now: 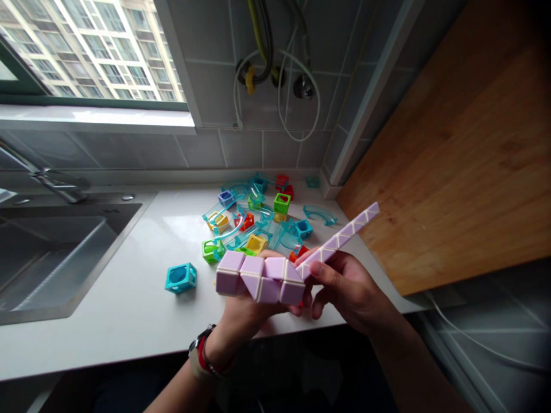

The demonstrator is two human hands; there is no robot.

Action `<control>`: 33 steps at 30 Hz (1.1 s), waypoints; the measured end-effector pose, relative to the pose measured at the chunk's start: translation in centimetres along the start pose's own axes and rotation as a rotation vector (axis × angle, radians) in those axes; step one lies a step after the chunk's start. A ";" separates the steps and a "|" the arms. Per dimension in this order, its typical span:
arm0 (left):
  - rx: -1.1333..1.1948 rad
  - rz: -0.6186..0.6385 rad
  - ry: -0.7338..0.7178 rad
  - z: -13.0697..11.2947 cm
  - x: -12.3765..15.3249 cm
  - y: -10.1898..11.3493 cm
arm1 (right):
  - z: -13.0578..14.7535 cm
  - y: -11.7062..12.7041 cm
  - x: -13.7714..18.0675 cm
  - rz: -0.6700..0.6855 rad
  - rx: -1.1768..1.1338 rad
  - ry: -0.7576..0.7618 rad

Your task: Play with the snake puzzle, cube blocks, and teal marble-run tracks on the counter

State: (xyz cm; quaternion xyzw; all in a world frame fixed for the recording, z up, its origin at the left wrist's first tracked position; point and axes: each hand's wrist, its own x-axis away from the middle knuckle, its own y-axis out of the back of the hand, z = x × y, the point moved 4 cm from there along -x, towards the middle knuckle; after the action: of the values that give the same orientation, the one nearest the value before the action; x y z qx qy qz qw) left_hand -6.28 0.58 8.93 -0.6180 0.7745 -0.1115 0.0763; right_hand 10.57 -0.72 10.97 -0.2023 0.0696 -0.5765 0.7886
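Observation:
Both hands hold a lilac and white snake twist puzzle [275, 278] above the front edge of the white counter [129, 298]. My left hand [241, 312] grips the folded, blocky end from below; it wears a band on the wrist. My right hand [344, 287] pinches the straight section, which sticks out up and to the right toward the wooden panel. Behind the puzzle lies a heap of coloured cube blocks and clear teal track pieces [258, 221].
A single teal cube [181, 277] sits apart on the counter's left part. A steel sink [47, 252] with a tap [55, 183] fills the left. A wooden panel [465, 149] stands at the right. Tiled wall, hoses [275, 69] and a window [86, 51] lie behind.

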 end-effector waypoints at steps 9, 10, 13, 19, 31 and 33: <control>0.233 -0.061 0.003 2.0 0.4 -1.2 | 1.0 -0.7 0.4 -0.129 0.298 0.268; 0.247 -0.070 0.013 1.9 0.3 -1.1 | 1.0 -0.8 0.5 -0.147 0.342 0.298; 0.280 -0.103 0.031 1.5 0.4 -1.2 | 0.8 -0.9 0.7 -0.134 0.424 0.360; 0.343 -0.140 0.041 1.1 1.4 -1.8 | 0.7 -0.9 0.9 -0.097 0.427 0.398; 0.417 0.151 0.042 1.4 -0.1 -2.0 | -0.5 -0.4 -0.5 -0.040 0.145 0.277; 0.398 0.118 0.036 1.5 -0.1 -1.8 | -0.6 -0.3 -0.5 -0.044 0.126 0.276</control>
State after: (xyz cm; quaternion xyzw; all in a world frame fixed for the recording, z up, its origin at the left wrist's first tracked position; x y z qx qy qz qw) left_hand -4.21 0.23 7.93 -0.5424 0.7731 -0.2688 0.1892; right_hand 9.93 -0.50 10.51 -0.0729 0.1367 -0.6193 0.7697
